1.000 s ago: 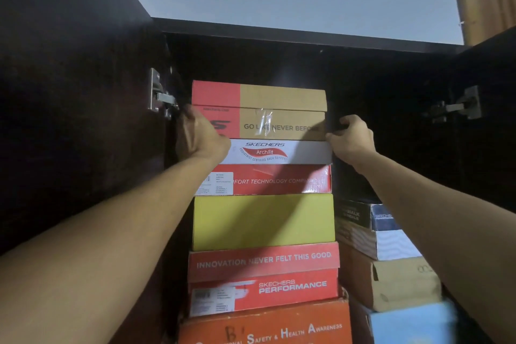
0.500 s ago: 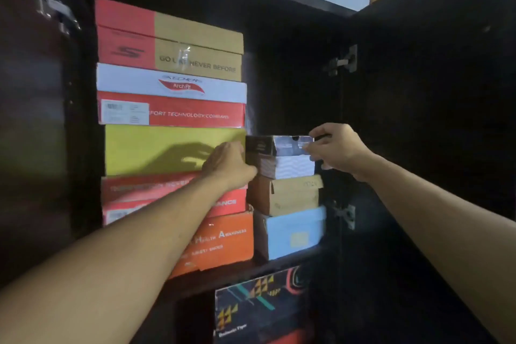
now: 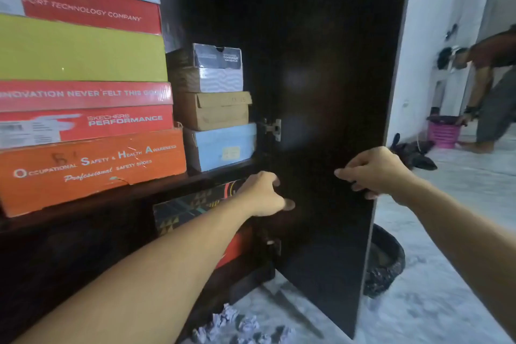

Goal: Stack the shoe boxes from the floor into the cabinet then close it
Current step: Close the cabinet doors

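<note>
- The shoe boxes sat stacked on the cabinet shelf [image 3: 212,174]: an orange box [image 3: 92,167] at the bottom of the tall left stack, a light blue box [image 3: 223,146] under the shorter right one.
- The dark cabinet door [image 3: 335,92] stood open to the right.
- The right hand [image 3: 375,172] gripped the door's outer edge, fingers curled round it.
- The left hand [image 3: 264,194] hung loosely curled before the shelf edge, holding nothing.
- Farther off, another person [image 3: 491,86] bent over a pink basket [image 3: 444,134].
</note>
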The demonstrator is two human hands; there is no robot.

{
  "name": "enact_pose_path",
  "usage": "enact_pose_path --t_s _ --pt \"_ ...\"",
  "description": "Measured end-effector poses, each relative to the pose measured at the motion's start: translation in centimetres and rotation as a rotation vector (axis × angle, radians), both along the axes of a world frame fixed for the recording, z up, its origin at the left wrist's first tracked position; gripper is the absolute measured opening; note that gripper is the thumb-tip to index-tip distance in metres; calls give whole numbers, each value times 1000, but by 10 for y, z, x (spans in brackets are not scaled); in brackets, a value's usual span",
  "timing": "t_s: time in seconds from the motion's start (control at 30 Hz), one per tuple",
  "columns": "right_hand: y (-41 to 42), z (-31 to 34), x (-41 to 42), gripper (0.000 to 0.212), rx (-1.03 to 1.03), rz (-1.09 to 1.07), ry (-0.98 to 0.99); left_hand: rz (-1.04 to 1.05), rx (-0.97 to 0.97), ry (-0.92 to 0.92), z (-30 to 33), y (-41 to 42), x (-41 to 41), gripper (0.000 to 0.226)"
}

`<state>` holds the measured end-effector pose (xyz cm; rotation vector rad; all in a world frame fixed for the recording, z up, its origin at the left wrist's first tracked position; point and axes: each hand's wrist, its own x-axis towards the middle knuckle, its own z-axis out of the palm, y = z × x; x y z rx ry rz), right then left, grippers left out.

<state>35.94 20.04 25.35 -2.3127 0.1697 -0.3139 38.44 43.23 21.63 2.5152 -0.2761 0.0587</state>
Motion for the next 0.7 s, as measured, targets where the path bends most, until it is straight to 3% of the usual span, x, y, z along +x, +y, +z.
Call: enact_pose_path --t_s 0.1,0.2,0.27,0.37,0.47,0.7 --pt "-30 -10 -6 31 -94 -211 61 -41 -30 34 -21 -32 -2 68" --pt "-51 -17 -4 26 -93 -286 -10 -62 -57 50 -36 -61 -3 69" --pt "-55 -24 2 26 -12 -217 -64 -74 -69 56 -44 -76 -5 72" --pt "-51 -34 9 43 149 -69 -91 -83 -73 45 -55 -92 -5 75" --pt "-48 -35 11 25 244 -22 -153 -77 -63 20 -67 -98 -3 77" --pt "-40 -31 6 29 369 167 -112 -53 -134 9 -90 -81 -6 91"
